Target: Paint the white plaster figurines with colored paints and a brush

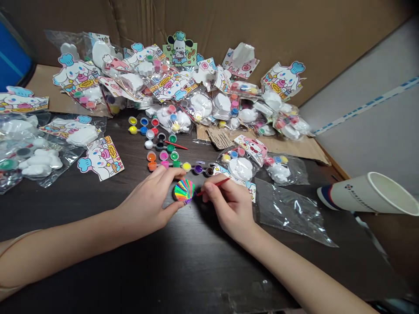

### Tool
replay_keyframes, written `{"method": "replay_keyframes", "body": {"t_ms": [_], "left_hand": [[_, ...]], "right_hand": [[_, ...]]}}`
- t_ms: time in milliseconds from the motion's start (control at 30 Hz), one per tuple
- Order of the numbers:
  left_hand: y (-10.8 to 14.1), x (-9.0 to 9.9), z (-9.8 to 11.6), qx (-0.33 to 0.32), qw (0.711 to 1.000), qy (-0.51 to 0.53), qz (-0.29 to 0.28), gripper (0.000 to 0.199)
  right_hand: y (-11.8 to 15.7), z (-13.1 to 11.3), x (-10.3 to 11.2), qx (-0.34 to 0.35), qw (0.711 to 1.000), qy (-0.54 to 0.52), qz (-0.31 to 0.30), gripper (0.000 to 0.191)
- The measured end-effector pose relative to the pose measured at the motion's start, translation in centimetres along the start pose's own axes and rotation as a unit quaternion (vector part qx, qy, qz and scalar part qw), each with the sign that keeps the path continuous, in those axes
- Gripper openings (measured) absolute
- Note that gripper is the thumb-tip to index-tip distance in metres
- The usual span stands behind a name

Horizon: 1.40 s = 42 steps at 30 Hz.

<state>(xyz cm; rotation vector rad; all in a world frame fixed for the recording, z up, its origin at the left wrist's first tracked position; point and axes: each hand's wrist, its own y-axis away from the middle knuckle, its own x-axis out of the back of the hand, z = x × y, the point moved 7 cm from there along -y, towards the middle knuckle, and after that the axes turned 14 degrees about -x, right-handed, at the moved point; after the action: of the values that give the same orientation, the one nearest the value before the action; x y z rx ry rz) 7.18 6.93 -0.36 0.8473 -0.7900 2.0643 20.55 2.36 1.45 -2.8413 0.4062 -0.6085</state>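
Rainbow-striped painted piece [183, 191] pinched at its edges by the left hand [147, 205], thin red paintbrush [220, 183] gripped in the right hand [227, 207], handle slanted, tip angled down-left, just beside the piece

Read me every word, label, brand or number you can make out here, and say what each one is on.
Paper cup: a dark logo and lettering, too blurred to read.
Blue-and-white tape on the wall: repeated marks, too small to read.
Cartoon character card: no readable words.
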Motion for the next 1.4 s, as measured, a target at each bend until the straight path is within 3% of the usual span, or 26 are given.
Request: {"method": "replay_keyframes", "body": {"t_ms": [133,300,667,767,1400], "left_hand": [[-0.04,0.03,0.04,0.001,1.0,0.0,0.002,0.036],[-0.05,0.0,0.17,-0.004,1.0,0.003,-0.001,0.036],[-0.08,0.0,0.12,-0.008,1.0,-0.001,0.002,0.036],[-0.08,0.02,0.2,-0.012,1.0,0.0,0.002,0.037],[-0.09,0.07,0.25,-0.025,1.0,-0.006,0.01,0.036]], "right_hand": [[-0.09,0.17,0.48,-0.005,0.999,0.004,0.035,0.02],[-0.08,0.06,0.2,0.005,1.0,0.011,0.014,0.02],[0.1,-0.38,0.56,0.043,0.997,0.045,0.045,0.02],[0.19,-0.52,0.3,0.053,0.997,0.039,0.029,0.02],[-0.2,0.12,0.18,0.015,0.999,0.021,0.028,0.019]]}}
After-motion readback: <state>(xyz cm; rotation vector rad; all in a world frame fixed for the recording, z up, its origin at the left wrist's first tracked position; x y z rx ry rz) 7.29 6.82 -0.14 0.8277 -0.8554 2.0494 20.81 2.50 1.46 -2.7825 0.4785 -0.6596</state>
